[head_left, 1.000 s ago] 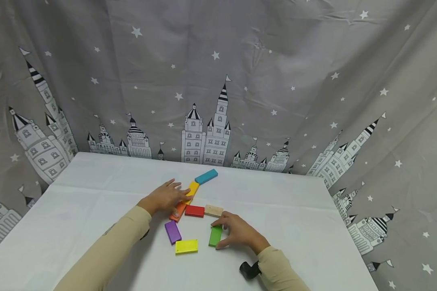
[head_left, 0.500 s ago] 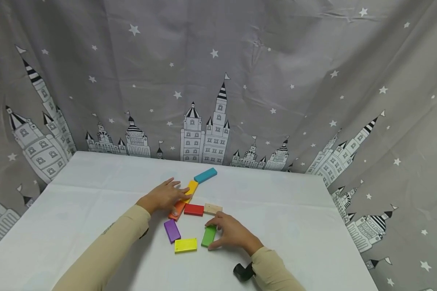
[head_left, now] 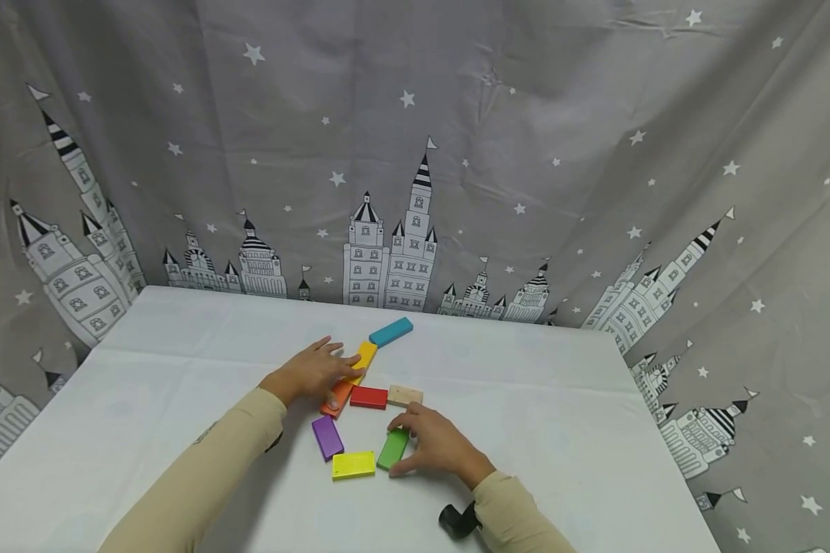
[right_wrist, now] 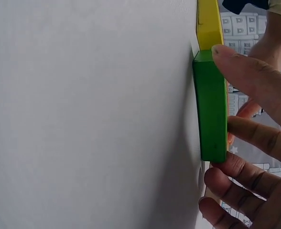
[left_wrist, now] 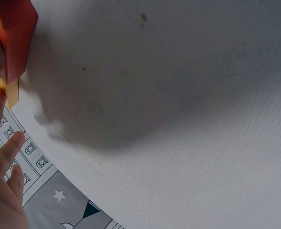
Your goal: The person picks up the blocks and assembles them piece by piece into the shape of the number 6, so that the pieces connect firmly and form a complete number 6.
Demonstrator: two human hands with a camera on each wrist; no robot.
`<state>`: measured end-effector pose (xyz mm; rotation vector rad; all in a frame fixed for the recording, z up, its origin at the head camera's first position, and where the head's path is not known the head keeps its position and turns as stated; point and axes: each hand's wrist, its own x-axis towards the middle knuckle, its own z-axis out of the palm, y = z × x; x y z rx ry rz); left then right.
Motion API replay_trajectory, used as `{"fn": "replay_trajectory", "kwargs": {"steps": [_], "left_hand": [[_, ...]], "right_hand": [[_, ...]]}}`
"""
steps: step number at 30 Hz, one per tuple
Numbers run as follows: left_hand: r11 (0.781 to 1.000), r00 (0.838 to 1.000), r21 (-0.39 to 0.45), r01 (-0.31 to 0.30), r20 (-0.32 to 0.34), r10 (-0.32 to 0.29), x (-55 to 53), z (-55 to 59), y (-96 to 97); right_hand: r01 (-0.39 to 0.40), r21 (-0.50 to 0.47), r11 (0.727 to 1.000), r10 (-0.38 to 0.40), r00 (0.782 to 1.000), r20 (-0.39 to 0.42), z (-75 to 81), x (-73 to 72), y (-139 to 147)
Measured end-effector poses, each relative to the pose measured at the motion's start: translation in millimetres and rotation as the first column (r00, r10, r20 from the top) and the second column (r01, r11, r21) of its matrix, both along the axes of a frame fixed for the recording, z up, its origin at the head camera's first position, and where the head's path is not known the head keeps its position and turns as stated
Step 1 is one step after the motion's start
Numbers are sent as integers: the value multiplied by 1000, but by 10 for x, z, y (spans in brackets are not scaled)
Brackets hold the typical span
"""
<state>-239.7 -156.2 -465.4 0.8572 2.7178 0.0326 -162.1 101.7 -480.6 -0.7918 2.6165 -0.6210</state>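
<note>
Between thumb and fingers my right hand (head_left: pixel 439 442) holds the green block (head_left: pixel 393 448) by its two ends, flat on the table. One end of it meets the yellow block (right_wrist: pixel 209 28) in the right wrist view. My left hand (head_left: pixel 311 375) lies spread, its thumb on the orange block (head_left: pixel 337 401) and a finger on the amber block (head_left: pixel 367 353). Those two form a slanting line that the blue block (head_left: pixel 391 332) continues. A red block (head_left: pixel 369 397) and a plain wood block (head_left: pixel 405 395) lie end to end, right of the orange one.
The purple block (head_left: pixel 328 438) lies below the orange one, near the yellow block's left end. A white cloth (head_left: pixel 560 407) covers the table. Behind it hangs a grey curtain (head_left: pixel 498 115) with stars and castles. A black wrist mount (head_left: pixel 458 522) sits under the right sleeve.
The right hand has slid the green block left across the table, turning it slightly, up against the yellow block's right end. The left hand stays on the orange and amber blocks.
</note>
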Motion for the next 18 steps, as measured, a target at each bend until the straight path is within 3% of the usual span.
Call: {"fn": "replay_trajectory", "kwargs": {"steps": [18], "left_hand": [[1000,1000,4,4,2,-4,24,32,-5]], "right_hand": [[45,14,999,-45,999,-12,5,79,-27]]}}
